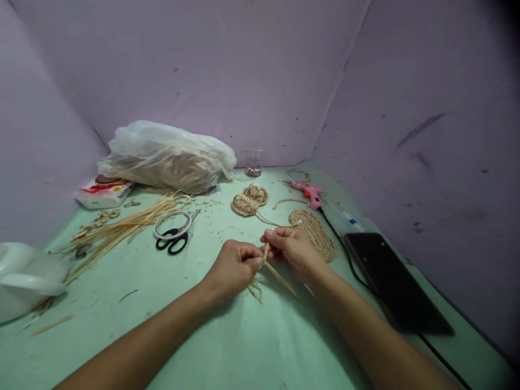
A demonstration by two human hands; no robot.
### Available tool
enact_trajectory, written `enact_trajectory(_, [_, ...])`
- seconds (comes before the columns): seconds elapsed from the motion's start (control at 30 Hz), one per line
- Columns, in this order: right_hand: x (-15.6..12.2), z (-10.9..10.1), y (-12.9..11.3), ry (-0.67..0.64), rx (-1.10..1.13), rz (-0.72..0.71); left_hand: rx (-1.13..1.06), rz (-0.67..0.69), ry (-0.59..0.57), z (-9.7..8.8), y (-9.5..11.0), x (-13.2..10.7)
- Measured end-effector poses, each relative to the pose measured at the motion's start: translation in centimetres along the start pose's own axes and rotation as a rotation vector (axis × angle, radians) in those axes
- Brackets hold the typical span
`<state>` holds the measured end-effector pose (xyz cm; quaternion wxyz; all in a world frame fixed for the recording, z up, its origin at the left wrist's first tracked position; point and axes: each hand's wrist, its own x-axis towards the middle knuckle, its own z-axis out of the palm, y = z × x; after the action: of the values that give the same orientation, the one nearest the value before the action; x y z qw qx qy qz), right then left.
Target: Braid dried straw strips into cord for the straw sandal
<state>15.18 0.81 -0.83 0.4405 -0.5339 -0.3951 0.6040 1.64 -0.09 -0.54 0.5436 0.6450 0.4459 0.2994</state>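
Between both hands is a short braid of straw-coloured fibre [266, 253], its loose strands [282, 280] hanging down toward me. My left hand [239, 266] pinches the braid from the left, thumb and forefinger closed. My right hand [290, 246] grips its upper part, fingers bent round it. Just behind the right hand lies a flat oval coil of braided fibre [316, 234]. A second coiled piece with two round lobes [251, 200] sits farther back, and a thin cord [268, 221] runs from it toward the right hand.
Black-handled scissors [172, 241] lie left under a pale ring [162, 235], beside long loose fibre strands [134, 222]. A pink glue gun [311, 193] with a black cable and a dark phone [398, 281] are right. A filled plastic bag [166, 157] stands behind; a white jug [30, 279] is far left.
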Motion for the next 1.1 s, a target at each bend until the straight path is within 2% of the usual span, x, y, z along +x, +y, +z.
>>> enact_trajectory(0.13, [-0.2,0.1,-0.1,-0.146,0.15,0.086,-0.003,0.153,-0.121,-0.2,0.9,-0.8])
enact_trajectory(0.3, [-0.3,0.6,0.5,-0.221,0.231,0.136,0.003,0.229,-0.146,0.0,1.1,-1.6])
enact_trajectory(0.37, [-0.2,0.6,0.7,-0.208,0.265,0.128,-0.017,0.189,-0.101,0.1,0.9,-1.4])
enact_trajectory(0.43, [-0.1,0.5,0.5,-0.208,0.319,0.155,-0.091,0.103,0.0,0.0,0.5,-0.9])
enact_trajectory(0.53, [-0.5,0.5,-0.3,-0.296,0.353,0.265,-0.223,-0.025,0.15,-0.4,-0.2,0.0])
enact_trajectory(0.6, [-0.9,0.8,-0.7,-0.343,0.279,0.265,-0.247,-0.068,0.21,-0.7,-0.7,0.5])
enact_trajectory(0.67, [-1.2,1.1,-0.7,-0.307,0.139,0.176,-0.231,-0.088,0.239,-0.9,-1.1,0.7])
enact_trajectory(0.83, [-1.0,1.5,0.3,-0.1,-0.176,-0.035,-0.231,-0.134,0.261,-0.9,-1.2,0.9])
enact_trajectory(0.97, [-0.6,1.3,0.5,-0.011,-0.215,-0.147,-0.284,-0.193,0.247,-0.9,-0.7,0.8])
enact_trajectory(1.1, [-0.6,1.4,0.5,0.029,-0.167,-0.142,-0.318,-0.242,0.231,-0.9,-0.4,0.8])
